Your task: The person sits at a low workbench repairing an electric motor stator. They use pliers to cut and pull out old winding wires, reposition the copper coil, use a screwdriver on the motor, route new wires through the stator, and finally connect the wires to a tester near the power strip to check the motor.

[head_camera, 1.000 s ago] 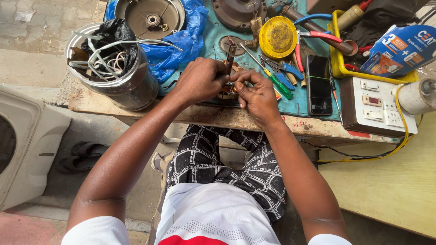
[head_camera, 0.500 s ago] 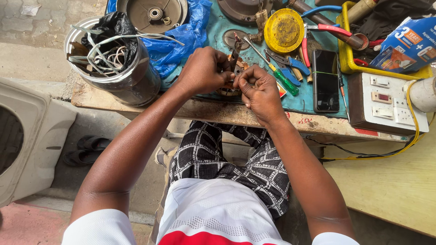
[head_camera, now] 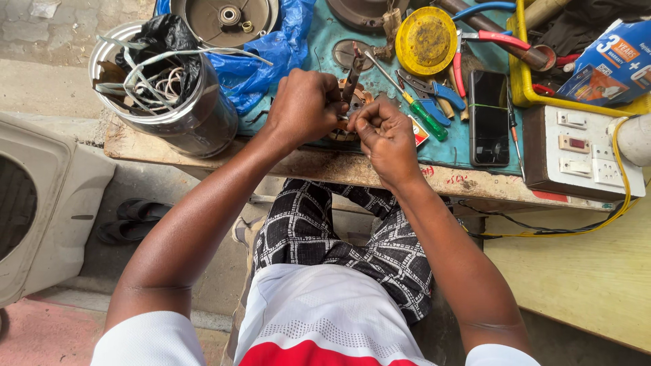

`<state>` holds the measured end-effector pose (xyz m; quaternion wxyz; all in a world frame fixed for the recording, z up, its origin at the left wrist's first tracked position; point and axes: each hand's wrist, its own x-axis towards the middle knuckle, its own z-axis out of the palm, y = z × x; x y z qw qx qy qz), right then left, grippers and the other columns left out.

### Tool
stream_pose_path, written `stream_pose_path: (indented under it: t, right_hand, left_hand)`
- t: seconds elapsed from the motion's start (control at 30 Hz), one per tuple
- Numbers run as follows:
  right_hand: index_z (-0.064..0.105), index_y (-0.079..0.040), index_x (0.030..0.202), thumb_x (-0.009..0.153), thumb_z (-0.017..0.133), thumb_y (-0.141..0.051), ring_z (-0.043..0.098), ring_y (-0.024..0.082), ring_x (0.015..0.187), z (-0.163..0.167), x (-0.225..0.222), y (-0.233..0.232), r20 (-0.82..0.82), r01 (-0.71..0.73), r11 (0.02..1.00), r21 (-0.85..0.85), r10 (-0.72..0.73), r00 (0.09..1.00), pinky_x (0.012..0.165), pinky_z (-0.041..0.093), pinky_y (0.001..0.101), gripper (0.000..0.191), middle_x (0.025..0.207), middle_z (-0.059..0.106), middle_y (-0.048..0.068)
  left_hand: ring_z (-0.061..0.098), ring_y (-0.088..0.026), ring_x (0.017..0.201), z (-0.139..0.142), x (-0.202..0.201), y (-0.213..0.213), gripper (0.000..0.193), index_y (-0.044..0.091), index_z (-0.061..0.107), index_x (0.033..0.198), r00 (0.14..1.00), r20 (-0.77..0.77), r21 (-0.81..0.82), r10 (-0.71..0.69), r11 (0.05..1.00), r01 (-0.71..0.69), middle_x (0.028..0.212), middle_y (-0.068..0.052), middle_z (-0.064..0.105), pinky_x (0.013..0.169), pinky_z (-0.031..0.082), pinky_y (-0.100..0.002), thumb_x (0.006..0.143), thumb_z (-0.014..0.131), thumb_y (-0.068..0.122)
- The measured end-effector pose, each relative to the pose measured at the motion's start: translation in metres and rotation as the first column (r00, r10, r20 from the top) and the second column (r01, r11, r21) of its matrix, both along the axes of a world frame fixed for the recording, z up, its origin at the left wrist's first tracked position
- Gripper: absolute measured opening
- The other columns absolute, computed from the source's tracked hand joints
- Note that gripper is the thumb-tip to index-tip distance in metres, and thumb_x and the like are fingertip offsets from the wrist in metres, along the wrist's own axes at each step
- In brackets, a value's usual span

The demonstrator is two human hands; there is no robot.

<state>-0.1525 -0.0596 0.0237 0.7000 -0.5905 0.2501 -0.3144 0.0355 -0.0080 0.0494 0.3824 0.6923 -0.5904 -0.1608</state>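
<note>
Small round copper-wound coil piece at the near edge of the teal-topped wooden workbench, mostly hidden under both fists, kept close to the body, probably for control. Left hand clenched, gripping a slim dark-handled tool that stands upright over the coil, apparently to brace it. Right hand closed too, fingertips pinched on something thin at the coil; exactly what, cannot tell. Just right of the hands, a green-handled screwdriver and blue-handled pliers, laid within easy reach. Further right, a black phone flat on the bench, then a white switch-and-socket board. Behind, a yellow round lid. Far left, a shiny metal bucket stuffed with scrap wire, parked out of the working zone.
</note>
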Motion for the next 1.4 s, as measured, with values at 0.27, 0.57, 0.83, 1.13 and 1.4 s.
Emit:
stream_pose_path:
  t: [0.27,0.57,0.83,1.13,1.4]
  right_hand:
    - [0.067,-0.001,0.101,0.089,0.073,0.01,0.067,0.025,0.105,0.031,-0.013,-0.01,-0.157,-0.1,0.445,-0.89,-0.093,0.983,0.087,0.058,0.0308,0.017,0.119,0.064,0.011]
    - [0.071,-0.005,0.106,0.091,0.076,0.008,0.066,0.022,0.103,0.023,-0.002,-0.025,-0.111,-0.082,0.496,-0.864,-0.029,0.993,0.088,0.057,0.0328,0.02,0.112,0.061,0.007]
    - [0.067,-0.001,0.099,0.092,0.075,0.006,0.067,0.019,0.099,0.014,0.005,-0.027,-0.116,-0.048,0.636,-0.77,-0.065,0.991,0.087,0.056,0.0303,0.012,0.107,0.064,0.008]
    - [0.068,0.002,0.1,0.092,0.07,0.005,0.067,0.019,0.1,0.021,0.006,-0.023,-0.172,-0.101,0.705,-0.702,-0.031,0.985,0.086,0.055,0.0296,0.009,0.107,0.065,0.01]
    - [0.071,0.001,0.105,0.093,0.069,0.001,0.068,0.02,0.098,0.027,0.002,-0.023,-0.294,-0.191,0.672,-0.716,-0.041,0.955,0.085,0.055,0.0312,0.012,0.105,0.065,0.009]
  left_hand:
    - [0.07,-0.014,0.073,-0.012,0.002,-0.003,0.015,-0.002,0.078,0.092,0.727,-0.686,0.144,-0.006,0.979,0.145,0.085,-0.01,0.077,0.069,0.056,-0.031,0.085,0.072,0.011]
    - [0.07,-0.008,0.08,-0.038,-0.02,0.011,0.014,-0.002,0.078,0.098,0.488,-0.872,0.002,-0.045,0.995,0.095,0.09,-0.006,0.078,0.077,0.055,-0.024,0.093,0.068,0.007]
    - [0.061,-0.008,0.069,-0.034,-0.022,0.017,0.01,0.002,0.079,0.092,0.838,-0.546,0.038,-0.008,0.999,0.035,0.08,-0.007,0.076,0.065,0.05,-0.031,0.087,0.077,0.01]
    - [0.069,-0.038,0.07,-0.026,-0.049,0.037,0.009,0.005,0.07,0.091,0.988,0.043,-0.321,0.146,0.939,-0.125,0.083,-0.015,0.07,0.061,0.053,-0.047,0.086,0.074,0.011]
    - [0.069,-0.03,0.073,-0.047,-0.053,0.048,0.015,0.003,0.064,0.107,0.91,0.365,-0.462,0.196,0.887,-0.005,0.092,-0.011,0.066,0.062,0.054,-0.044,0.093,0.067,0.009]
